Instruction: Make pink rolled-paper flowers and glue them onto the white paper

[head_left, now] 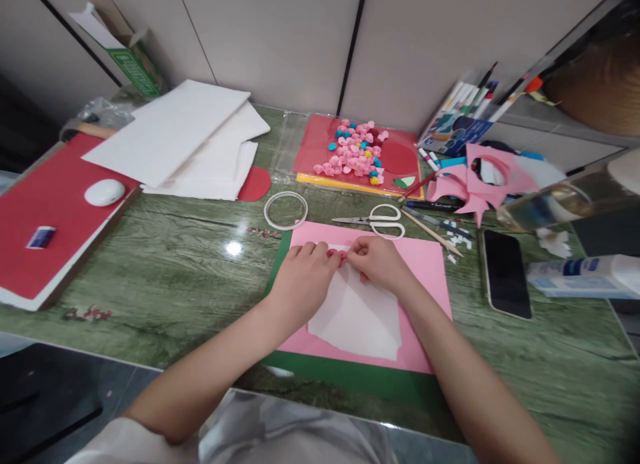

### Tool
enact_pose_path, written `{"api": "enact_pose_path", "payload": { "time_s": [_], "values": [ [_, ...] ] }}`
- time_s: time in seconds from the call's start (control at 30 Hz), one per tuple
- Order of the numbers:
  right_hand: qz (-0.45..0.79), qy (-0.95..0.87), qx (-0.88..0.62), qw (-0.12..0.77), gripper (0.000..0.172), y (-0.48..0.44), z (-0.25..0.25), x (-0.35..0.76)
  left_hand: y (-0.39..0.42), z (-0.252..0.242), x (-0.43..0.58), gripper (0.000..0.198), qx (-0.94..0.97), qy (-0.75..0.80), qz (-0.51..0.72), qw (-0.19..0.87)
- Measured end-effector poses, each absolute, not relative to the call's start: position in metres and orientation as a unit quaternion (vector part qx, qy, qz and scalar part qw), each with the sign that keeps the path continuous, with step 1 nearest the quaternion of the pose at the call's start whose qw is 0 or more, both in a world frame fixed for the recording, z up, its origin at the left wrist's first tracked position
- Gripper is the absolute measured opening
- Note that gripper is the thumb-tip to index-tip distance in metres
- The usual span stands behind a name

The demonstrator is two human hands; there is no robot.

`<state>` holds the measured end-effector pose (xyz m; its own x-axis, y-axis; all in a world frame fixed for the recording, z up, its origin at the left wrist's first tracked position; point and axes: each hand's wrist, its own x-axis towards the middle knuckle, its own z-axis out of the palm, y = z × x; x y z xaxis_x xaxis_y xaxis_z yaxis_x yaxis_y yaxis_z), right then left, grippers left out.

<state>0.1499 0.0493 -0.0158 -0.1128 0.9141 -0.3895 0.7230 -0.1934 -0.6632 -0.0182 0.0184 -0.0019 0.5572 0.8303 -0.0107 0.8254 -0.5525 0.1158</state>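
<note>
Both my hands work near the top of a torn white paper (pixel 360 314). The paper lies on a pink sheet (pixel 425 271), with a green sheet (pixel 350 379) beneath. A small curled red piece (pixel 336 253) sits between my fingertips. My left hand (pixel 306 277) has its fingers bent, thumb and forefinger closed at the piece's left end. On its other end my right hand (pixel 377 261) pinches with thumb and forefinger. My fingers partly cover the piece, so its full shape is hidden. White-handled scissors (pixel 377 221) and a roll of tape (pixel 286 211) lie just beyond.
Behind are pink, blue and yellow paper bits (pixel 355 151) on a clear-wrapped red pack (pixel 315 144). White sheets (pixel 175 131) and a red board with a mouse (pixel 105 193) lie left. On the right are pink scraps (pixel 475 177), a pen box (pixel 453 134), a phone (pixel 507 274) and bottles (pixel 585 276).
</note>
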Motion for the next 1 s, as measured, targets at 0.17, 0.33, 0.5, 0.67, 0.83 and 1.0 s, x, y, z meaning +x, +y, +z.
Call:
{"api": "enact_pose_path", "payload": {
  "time_s": [0.17,0.33,0.5,0.67,0.83,1.0],
  "values": [
    [0.472,-0.607,-0.625,0.132,0.016,0.052,-0.017,0.156,0.018,-0.002,-0.018,0.033,0.88,0.471,0.023,0.055],
    [0.512,-0.582,-0.615,0.147,0.021,0.055,-0.02,0.159,0.018,-0.002,-0.018,0.032,0.881,0.468,0.028,0.059],
    [0.514,-0.574,-0.626,0.123,0.027,0.058,-0.022,0.158,0.025,0.001,-0.023,0.032,0.873,0.484,0.041,0.053],
    [0.509,-0.577,-0.629,0.115,0.028,0.059,-0.023,0.159,0.037,0.007,-0.033,0.037,0.836,0.544,0.064,0.029],
    [0.495,-0.579,-0.638,0.114,0.031,0.058,-0.022,0.158,0.043,0.015,-0.043,0.039,0.805,0.59,0.06,0.02],
    [0.488,-0.582,-0.641,0.109,0.032,0.057,-0.023,0.157,0.048,0.012,-0.052,0.037,0.785,0.617,0.057,-0.006]
  ]
}}
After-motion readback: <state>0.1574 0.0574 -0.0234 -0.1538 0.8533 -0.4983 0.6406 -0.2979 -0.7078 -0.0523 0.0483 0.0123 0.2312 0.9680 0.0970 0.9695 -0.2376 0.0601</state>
